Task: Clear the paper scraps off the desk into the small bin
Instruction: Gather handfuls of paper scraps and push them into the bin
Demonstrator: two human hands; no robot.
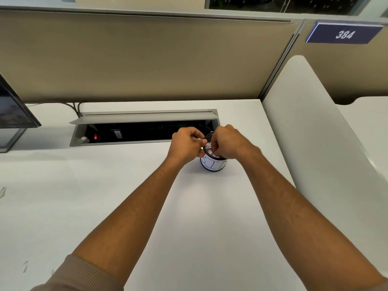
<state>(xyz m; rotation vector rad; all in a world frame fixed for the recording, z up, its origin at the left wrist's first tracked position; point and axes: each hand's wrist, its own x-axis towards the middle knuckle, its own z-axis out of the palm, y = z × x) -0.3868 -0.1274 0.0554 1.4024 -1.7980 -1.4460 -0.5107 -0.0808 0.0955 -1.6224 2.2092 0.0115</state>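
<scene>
A small round bin with a white hand-lettered label stands on the white desk, right of centre. Both my hands are over its mouth. My left hand grips the bin's dark rim on the left side, fingers curled. My right hand is bunched above the opening, its fingertips pinching white paper scraps that show inside the mouth. Most of the bin's inside is hidden by my hands. A few faint scraps lie at the desk's far left edge, and more lie near the front left.
An open cable tray with a raised grey lid and a red-lit power strip is sunk into the desk just behind the bin. A monitor stands at the left. A beige partition runs along the back, and a white divider rises on the right.
</scene>
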